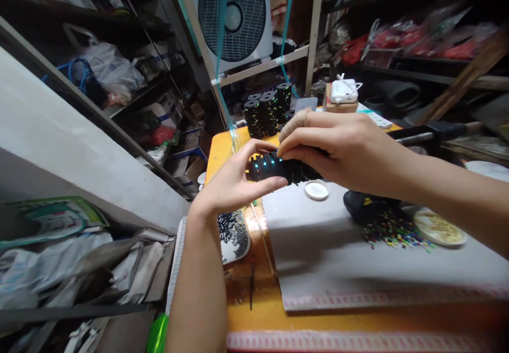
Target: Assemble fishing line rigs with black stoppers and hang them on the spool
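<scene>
You've got that black ribbed stack (284, 168) mid-frame, left hand (233, 183) pinching its end, right hand (350, 149) fingers curled over top; looks light but floppy, so I'd support both ends.

Between your hands you see a black ribbed stack (278, 166) flecked with tiny teal glints. Behind it, more black stacks (267, 110) carry the same green-blue specks. The table (254, 310) is orange-yellow under a pale grey mat (358, 263) with a pinkish patterned edge. A small white lid (316, 189) sits on the grey. The scattered beads (393, 232) are red, green, yellow and blue. The plate (439, 228) is white with golden contents. The fan (233, 16) is white with a dark grille.
</scene>
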Demonstrator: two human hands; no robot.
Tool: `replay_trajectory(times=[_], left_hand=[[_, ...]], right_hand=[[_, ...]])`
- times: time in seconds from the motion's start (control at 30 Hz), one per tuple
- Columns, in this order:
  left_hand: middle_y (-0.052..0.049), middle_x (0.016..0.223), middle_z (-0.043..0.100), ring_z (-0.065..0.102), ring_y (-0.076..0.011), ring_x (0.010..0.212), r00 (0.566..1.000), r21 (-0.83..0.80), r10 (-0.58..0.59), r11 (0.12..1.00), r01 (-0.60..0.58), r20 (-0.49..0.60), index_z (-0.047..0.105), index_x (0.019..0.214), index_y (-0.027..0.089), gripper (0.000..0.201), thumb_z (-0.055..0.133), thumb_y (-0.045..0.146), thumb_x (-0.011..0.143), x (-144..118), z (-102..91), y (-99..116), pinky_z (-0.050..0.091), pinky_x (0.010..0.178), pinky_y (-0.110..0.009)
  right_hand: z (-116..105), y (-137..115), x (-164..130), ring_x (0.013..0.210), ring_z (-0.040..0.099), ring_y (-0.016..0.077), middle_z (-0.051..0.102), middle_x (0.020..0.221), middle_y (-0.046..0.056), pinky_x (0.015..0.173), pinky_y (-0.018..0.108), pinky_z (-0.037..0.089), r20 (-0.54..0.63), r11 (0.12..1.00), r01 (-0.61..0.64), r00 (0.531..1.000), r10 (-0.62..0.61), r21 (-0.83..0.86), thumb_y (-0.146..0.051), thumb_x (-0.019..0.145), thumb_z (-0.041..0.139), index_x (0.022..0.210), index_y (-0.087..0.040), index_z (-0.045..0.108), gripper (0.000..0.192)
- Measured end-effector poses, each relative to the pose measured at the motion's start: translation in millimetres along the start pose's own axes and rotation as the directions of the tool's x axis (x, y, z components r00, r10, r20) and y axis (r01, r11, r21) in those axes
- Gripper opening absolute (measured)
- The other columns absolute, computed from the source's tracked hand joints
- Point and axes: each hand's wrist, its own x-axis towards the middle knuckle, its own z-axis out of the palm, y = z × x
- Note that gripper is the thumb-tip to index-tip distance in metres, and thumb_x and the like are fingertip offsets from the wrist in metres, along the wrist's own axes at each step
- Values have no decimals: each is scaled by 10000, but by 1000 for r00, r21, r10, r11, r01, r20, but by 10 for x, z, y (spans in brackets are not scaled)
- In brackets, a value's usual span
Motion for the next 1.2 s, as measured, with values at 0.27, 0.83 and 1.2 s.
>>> replay_trajectory(times=[0.27, 0.83, 1.2], left_hand=[[-71, 1240, 649, 635, -228, 1089, 1000, -35, 20, 999, -20, -7, 564, 1205, 227, 448, 754, 436, 858, -4, 22, -43, 512, 915, -338], [-30, 849, 649, 616, -225, 821, 974, 33, -217, 975, 220, -67, 608, 852, 213, 500, 416, 661, 963, 104, 49, -9, 522, 761, -374], [-103, 1126, 736, 661, -244, 1082, 943, 75, -170, 977, 199, -285, 675, 1062, 190, 435, 369, 498, 1037, 0, 52, 255, 511, 995, -430]], right_hand=[[-21, -24, 0, 895, 688, 174, 722, 979, 63, 790, 302, 553, 42, 996, 79, 996, -77, -46, -189, 1038, 482, 908, -200, 712, 265], [-262, 80, -510, 1131, 636, 315, 696, 1232, 186, 977, 519, 502, 167, 967, -168, 965, 201, -192, -386, 1063, 333, 1327, -107, 606, 471], [-262, 349, -250, 649, 684, 250, 755, 744, 80, 603, 369, 516, 342, 930, -366, 872, 351, -24, -623, 1031, 248, 769, -207, 730, 689]])
